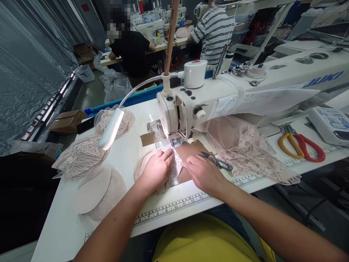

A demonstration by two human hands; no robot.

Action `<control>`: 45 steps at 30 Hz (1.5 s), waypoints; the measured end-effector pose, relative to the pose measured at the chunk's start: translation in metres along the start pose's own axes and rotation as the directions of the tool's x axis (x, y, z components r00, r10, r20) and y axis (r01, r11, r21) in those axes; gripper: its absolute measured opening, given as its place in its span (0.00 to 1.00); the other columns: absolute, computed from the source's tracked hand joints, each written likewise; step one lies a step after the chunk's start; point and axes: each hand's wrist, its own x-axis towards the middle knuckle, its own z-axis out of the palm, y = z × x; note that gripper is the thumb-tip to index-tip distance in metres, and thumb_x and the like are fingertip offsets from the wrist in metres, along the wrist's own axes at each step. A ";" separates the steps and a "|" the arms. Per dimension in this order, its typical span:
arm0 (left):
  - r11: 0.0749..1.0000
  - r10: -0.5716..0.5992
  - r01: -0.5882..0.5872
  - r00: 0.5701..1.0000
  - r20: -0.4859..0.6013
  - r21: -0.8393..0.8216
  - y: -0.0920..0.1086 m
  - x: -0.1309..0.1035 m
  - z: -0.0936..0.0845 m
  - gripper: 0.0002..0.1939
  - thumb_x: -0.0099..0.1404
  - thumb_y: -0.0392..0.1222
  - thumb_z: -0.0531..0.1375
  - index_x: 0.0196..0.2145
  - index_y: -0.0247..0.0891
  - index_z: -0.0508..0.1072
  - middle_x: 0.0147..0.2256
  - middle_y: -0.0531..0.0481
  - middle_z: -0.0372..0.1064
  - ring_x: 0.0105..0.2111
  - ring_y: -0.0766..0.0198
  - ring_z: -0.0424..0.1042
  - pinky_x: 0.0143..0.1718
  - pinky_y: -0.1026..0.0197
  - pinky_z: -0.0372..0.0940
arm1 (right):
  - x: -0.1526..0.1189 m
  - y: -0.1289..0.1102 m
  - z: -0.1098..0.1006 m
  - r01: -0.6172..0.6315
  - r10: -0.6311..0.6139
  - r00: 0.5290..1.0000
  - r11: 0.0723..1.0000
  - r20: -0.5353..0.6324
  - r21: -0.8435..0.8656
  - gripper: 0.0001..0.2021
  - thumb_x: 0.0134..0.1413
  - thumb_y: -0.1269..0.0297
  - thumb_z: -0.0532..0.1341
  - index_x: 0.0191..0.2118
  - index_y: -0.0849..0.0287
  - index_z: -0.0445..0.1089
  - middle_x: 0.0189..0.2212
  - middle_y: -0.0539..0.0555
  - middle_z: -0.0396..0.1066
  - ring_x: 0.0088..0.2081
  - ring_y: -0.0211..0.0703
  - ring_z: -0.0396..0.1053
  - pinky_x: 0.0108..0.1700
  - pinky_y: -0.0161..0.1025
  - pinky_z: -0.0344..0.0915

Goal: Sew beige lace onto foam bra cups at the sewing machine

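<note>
Lace (176, 163) is pressed flat at the sewing machine (228, 84), seemingly for control, by an unclenched left hand (159, 169), the right hand's (204, 173) grip unclear.

Sewing wkshp: JUKI machine (231, 87) up front, more machines (147, 31) w/ 2 co-workers (131, 54) at benches (178, 42) behind

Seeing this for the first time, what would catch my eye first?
Probably the big white JUKI sewing machine filling the upper right, its head over pale lace. The left hand rests on that lace, with the right hand at its edge. The red-and-yellow-handled scissors also stand out, lying toward the right of the white table.
</note>
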 end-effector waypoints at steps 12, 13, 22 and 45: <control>0.998 0.043 -0.037 0.993 0.110 -0.057 -0.011 -0.003 -0.005 0.25 0.60 0.32 0.52 0.55 0.29 0.67 0.57 0.42 0.63 0.38 0.54 0.65 0.39 0.50 0.66 | 0.008 0.000 -0.010 -0.015 0.013 0.992 1.000 0.125 0.019 0.12 0.59 0.74 0.51 0.39 0.59 0.72 0.30 0.54 0.65 0.32 0.43 0.58 0.33 0.39 0.48; 0.997 0.048 -0.042 0.993 0.106 -0.064 -0.014 -0.002 -0.005 0.26 0.59 0.31 0.52 0.56 0.30 0.67 0.57 0.42 0.64 0.38 0.53 0.65 0.40 0.50 0.66 | 0.010 0.001 -0.011 -0.013 0.010 0.991 1.000 0.130 0.023 0.12 0.58 0.75 0.51 0.39 0.59 0.72 0.30 0.54 0.65 0.32 0.42 0.58 0.33 0.39 0.49; 0.995 0.095 -0.090 0.991 0.094 -0.051 -0.041 0.016 0.003 0.26 0.59 0.30 0.52 0.56 0.31 0.66 0.57 0.39 0.63 0.42 0.53 0.67 0.43 0.51 0.65 | 0.040 0.012 -0.012 -0.002 -0.011 0.986 0.997 0.164 0.075 0.12 0.57 0.73 0.52 0.39 0.58 0.73 0.30 0.53 0.66 0.32 0.42 0.61 0.33 0.38 0.51; 0.975 0.133 -0.129 0.991 0.011 -0.183 -0.058 0.015 0.017 0.23 0.63 0.29 0.52 0.56 0.39 0.67 0.56 0.47 0.65 0.48 0.51 0.64 0.47 0.48 0.64 | 0.053 0.017 -0.002 -0.014 0.011 0.995 0.999 0.102 0.031 0.17 0.58 0.73 0.52 0.51 0.59 0.70 0.35 0.55 0.70 0.31 0.40 0.59 0.29 0.38 0.47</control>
